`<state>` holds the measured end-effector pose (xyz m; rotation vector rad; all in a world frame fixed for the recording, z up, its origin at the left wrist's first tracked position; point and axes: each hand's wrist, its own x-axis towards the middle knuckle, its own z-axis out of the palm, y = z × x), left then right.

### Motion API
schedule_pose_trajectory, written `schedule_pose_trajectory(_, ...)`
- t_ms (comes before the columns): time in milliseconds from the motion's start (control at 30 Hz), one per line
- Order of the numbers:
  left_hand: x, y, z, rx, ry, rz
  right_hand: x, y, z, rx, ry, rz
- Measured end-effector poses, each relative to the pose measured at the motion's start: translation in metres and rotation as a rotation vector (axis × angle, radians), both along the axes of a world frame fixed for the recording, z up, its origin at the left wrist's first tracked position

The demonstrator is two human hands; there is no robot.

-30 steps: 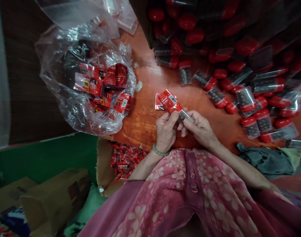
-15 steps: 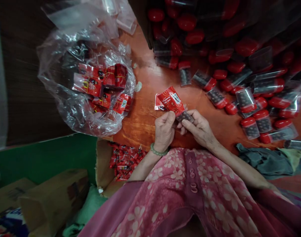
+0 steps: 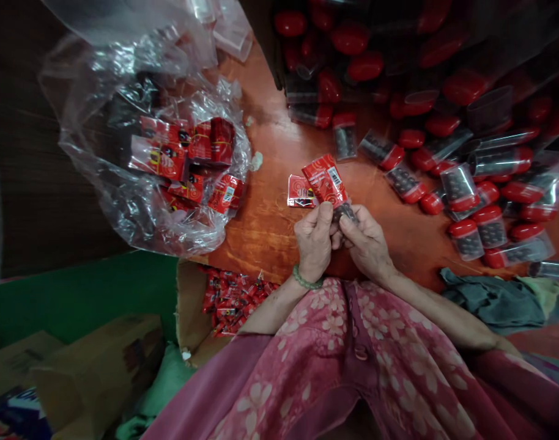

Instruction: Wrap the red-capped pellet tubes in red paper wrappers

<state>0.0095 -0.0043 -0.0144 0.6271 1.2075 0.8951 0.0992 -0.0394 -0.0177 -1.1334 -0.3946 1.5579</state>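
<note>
My left hand, a green bead bracelet at its wrist, pinches the lower edge of a printed red packet with a barcode on it. In my right hand is a small clear container of dark balls. The container's upper end meets the packet's mouth; how far it sits inside is hidden. Both hands are closed and close together above the orange tabletop. Just left of the held packet, flat red packets lie on the table.
An opened clear plastic bag holds bundled red packets at left. Many clear containers with red caps are heaped at right. Below the table edge, a cardboard box contains red packets. A dark cloth lies at right.
Both hands and the held packet have shifted slightly right. More of the flat packets on the table shows now. My grip looks much the same.
</note>
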Motion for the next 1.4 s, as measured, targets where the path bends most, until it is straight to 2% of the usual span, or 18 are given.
schedule_pose_trajectory(100,-0.002,0.005,0.002,0.004,-0.131,-0.005,0.001,0.004,0.001,0.038,-0.018,0.002)
schedule_pose_trajectory(233,-0.008,0.017,0.007,0.029,-0.253,-0.022,0.005,0.008,0.003,0.047,-0.026,0.084)
schedule_pose_trajectory(467,-0.011,0.023,0.005,0.016,-0.164,-0.061,0.004,0.006,0.002,0.067,-0.153,0.103)
schedule_pose_trajectory(633,-0.004,0.013,0.005,0.007,-0.169,0.000,-0.005,0.003,-0.001,0.055,-0.239,-0.013)
schedule_pose_trajectory(700,-0.002,0.011,0.005,0.010,-0.162,0.023,-0.007,0.004,-0.003,0.058,-0.196,-0.035)
schedule_pose_trajectory(833,-0.001,0.012,0.006,-0.009,-0.152,0.027,-0.006,0.006,-0.004,0.078,-0.117,0.020)
schedule_pose_trajectory(1000,-0.003,0.018,0.005,-0.015,-0.183,0.035,-0.005,0.005,-0.008,0.150,-0.362,-0.011)
schedule_pose_trajectory(1200,-0.009,0.025,0.002,0.036,-0.203,0.063,-0.004,0.004,-0.012,0.159,-0.488,0.050)
schedule_pose_trajectory(1300,-0.012,0.026,0.002,0.002,-0.201,0.022,-0.002,0.004,-0.009,0.153,-0.445,0.041)
schedule_pose_trajectory(1400,-0.012,0.026,0.004,-0.024,-0.190,-0.008,0.000,0.008,-0.002,0.130,-0.297,0.057)
